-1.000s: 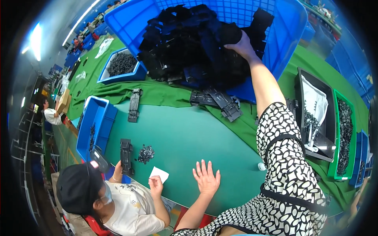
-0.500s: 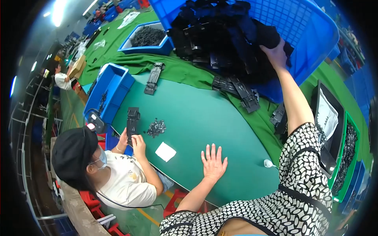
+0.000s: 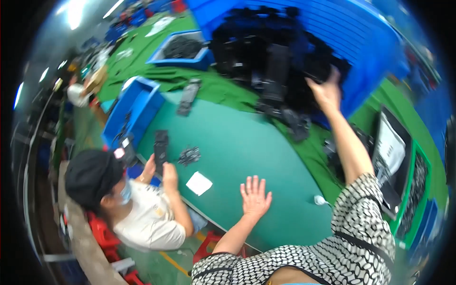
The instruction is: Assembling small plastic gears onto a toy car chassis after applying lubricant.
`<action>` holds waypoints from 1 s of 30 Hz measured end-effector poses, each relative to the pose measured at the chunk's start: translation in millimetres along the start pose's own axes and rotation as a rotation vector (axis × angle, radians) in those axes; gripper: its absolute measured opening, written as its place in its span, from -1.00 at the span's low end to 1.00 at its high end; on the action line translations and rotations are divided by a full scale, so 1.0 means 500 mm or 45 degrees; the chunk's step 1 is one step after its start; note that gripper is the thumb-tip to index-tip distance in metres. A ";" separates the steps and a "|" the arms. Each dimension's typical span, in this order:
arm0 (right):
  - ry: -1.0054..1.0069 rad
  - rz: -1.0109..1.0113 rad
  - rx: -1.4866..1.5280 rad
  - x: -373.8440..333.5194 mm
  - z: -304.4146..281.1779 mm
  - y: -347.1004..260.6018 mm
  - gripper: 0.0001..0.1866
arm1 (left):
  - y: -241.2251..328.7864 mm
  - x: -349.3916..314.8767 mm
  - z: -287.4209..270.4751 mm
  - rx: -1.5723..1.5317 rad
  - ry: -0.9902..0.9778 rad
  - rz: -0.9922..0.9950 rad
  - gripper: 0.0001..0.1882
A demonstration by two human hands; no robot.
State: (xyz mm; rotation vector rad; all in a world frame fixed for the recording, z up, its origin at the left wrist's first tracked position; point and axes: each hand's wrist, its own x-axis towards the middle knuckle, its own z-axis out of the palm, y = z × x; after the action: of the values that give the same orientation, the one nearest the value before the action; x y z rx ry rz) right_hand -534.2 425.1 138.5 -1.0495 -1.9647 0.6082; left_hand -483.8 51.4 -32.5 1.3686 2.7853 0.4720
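Note:
My left hand (image 3: 256, 197) lies flat on the green tabletop (image 3: 228, 142), fingers spread, holding nothing. At the far right my right hand (image 3: 326, 94) reaches into a large tilted blue basket (image 3: 375, 40). Its thumb and fingers are round a black plastic part (image 3: 317, 71) at the side of a dark heap; motion blur softens the grip and the fingertips are partly hidden. Long black moulded parts (image 3: 277, 64) spill from the basket's mouth, and others (image 3: 297, 124) rest on the green cloth below it.
To the left a co-worker in a black cap (image 3: 92, 178) holds a black moulded part (image 3: 161, 147). Near them are a small pile of black pieces (image 3: 189, 155), a white paper (image 3: 199, 183) and a blue bin (image 3: 147, 111). A green tray (image 3: 398, 223) stands at right.
My right hand has drawn slightly toward me and left in the basket. A long black part now shows sloping down the heap. My left hand stays flat on the table.

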 end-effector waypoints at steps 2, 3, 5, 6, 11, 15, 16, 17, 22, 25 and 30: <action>0.069 -0.062 -0.013 -0.017 -0.017 -0.013 -0.12 | 0.000 0.002 0.006 -0.002 -0.047 -0.022 -0.37; 0.069 -0.060 -0.024 -0.025 -0.019 -0.018 -0.11 | -0.005 -0.001 0.006 -0.010 -0.055 -0.034 -0.37; 0.126 -0.182 0.017 -0.012 -0.018 0.016 -0.12 | -0.001 0.000 0.000 -0.029 -0.064 -0.027 -0.36; 0.153 -0.217 0.046 -0.016 -0.014 0.010 -0.14 | -0.003 -0.005 -0.005 -0.022 -0.073 -0.026 -0.36; 0.209 -0.232 0.220 -0.033 -0.053 -0.045 -0.21 | -0.002 -0.026 -0.023 -0.044 -0.114 -0.067 -0.38; 0.133 -0.305 0.484 -0.057 -0.094 -0.101 -0.20 | 0.007 -0.041 -0.023 -0.017 -0.125 -0.086 -0.38; 0.135 -0.309 0.439 -0.058 -0.112 -0.114 -0.20 | 0.011 -0.039 -0.021 -0.024 -0.132 -0.074 -0.39; 0.107 -0.314 0.366 -0.055 -0.124 -0.118 -0.21 | 0.013 -0.037 -0.015 -0.037 -0.124 -0.063 -0.39; -0.217 -0.451 -0.133 -0.035 -0.103 -0.128 -0.23 | 0.010 -0.021 -0.013 -0.005 -0.042 -0.026 -0.41; -0.337 -0.514 -0.096 -0.044 -0.102 -0.114 -0.22 | 0.001 -0.002 -0.011 0.049 0.030 -0.005 -0.39; -0.374 -0.650 -0.119 -0.069 -0.073 -0.092 -0.13 | -0.014 -0.007 0.010 0.051 0.041 0.008 -0.40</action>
State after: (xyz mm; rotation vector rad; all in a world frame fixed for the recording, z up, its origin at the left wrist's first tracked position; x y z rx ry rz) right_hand -513.3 372.6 176.8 -0.4883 -2.4183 0.4020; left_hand -486.5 46.2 -39.4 1.3897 2.8325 0.4451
